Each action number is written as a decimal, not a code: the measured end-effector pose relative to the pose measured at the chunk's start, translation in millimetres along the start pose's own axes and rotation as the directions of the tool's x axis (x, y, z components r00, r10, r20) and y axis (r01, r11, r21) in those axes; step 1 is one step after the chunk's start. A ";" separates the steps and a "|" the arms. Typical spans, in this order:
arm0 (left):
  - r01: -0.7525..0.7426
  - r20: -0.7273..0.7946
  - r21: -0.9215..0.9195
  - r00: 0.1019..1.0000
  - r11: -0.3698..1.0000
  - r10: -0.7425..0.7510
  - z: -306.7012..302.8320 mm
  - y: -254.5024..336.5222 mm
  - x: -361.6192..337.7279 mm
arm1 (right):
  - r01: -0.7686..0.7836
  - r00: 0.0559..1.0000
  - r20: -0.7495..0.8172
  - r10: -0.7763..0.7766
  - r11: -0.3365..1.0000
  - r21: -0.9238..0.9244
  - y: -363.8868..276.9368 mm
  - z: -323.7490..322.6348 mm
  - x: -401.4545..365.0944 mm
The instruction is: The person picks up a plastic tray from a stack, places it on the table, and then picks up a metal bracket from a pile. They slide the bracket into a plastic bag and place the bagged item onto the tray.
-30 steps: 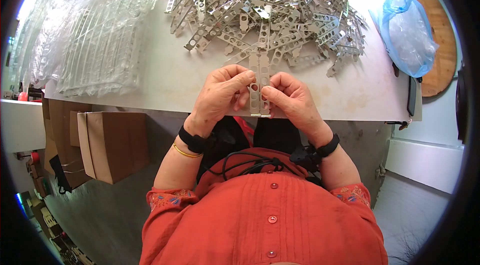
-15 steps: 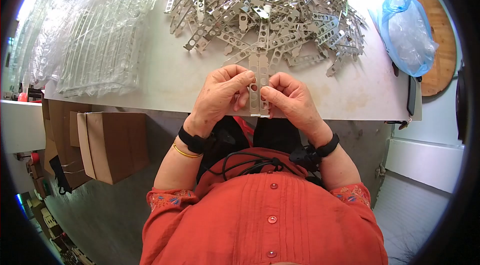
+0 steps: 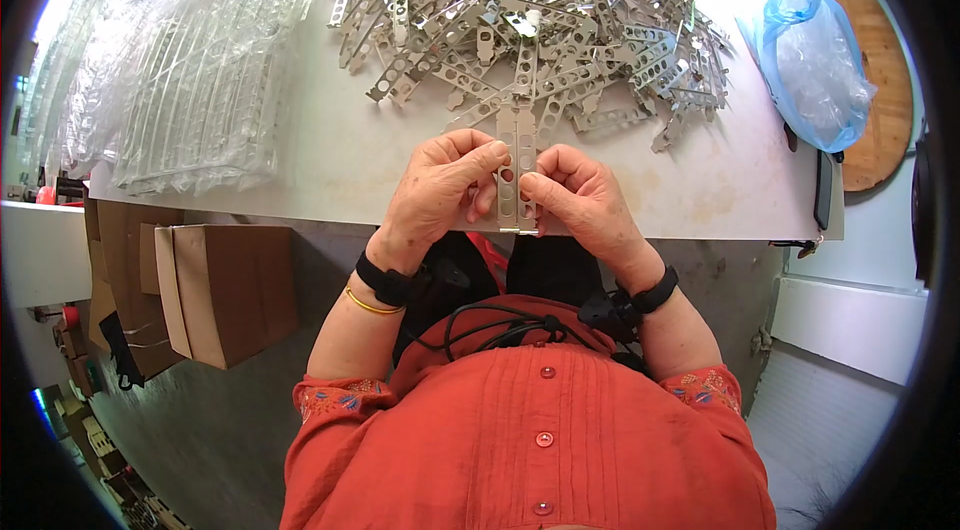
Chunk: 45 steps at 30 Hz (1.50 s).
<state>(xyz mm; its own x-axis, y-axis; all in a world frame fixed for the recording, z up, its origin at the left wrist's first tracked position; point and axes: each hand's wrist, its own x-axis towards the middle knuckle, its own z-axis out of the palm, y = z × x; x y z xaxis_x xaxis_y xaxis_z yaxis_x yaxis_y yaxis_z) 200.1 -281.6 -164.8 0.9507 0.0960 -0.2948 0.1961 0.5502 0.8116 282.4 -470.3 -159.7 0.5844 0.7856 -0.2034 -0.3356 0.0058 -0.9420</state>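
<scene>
Place: workshop
Beyond hands: heaped perforated metal strips [image 3: 520, 20] on counter [image 3: 330, 155]
Left of hands: cardboard boxes [image 3: 235, 290] below counter

The left hand [image 3: 447, 182] and the right hand [image 3: 583, 194] were near each other. Both had bent fingers and closed thumbs, and both forearms were angled inward.

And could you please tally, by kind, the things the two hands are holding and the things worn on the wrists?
Perforated metal strips, held side by side by the left hand and right hand: 2
Black wrist straps, one on each wrist: 2
Gold-coloured bangle, on the left wrist: 1
Total: 5
</scene>
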 end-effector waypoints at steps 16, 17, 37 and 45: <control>-0.057 0.046 -0.112 0.997 0.992 0.062 -1.2 -1.1 -0.8 | 0.038 0.999 -0.035 -0.037 0.998 0.041 4.1 0.2 -0.5; -0.058 0.046 -0.111 0.997 0.992 0.064 -1.5 -0.9 -0.9 | 0.046 0.998 -0.033 -0.045 0.998 0.039 5.6 -0.9 -0.1; -0.110 -0.044 0.124 0.992 0.986 0.116 8.1 -6.8 0.5 | 0.033 0.997 -0.064 -0.035 0.999 -0.037 1.9 7.2 -1.6; -0.130 -0.043 0.114 0.990 0.985 0.135 7.0 -6.8 -0.5 | 0.015 0.996 -0.086 -0.025 0.993 -0.116 3.8 9.0 1.3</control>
<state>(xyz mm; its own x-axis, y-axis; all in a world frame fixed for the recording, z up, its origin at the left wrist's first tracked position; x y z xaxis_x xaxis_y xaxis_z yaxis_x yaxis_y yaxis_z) 200.0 -291.2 -166.6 0.9573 0.2049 -0.2038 0.0975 0.4349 0.8952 275.2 -463.7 -161.2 0.6542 0.7289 -0.2017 -0.2389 -0.0539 -0.9695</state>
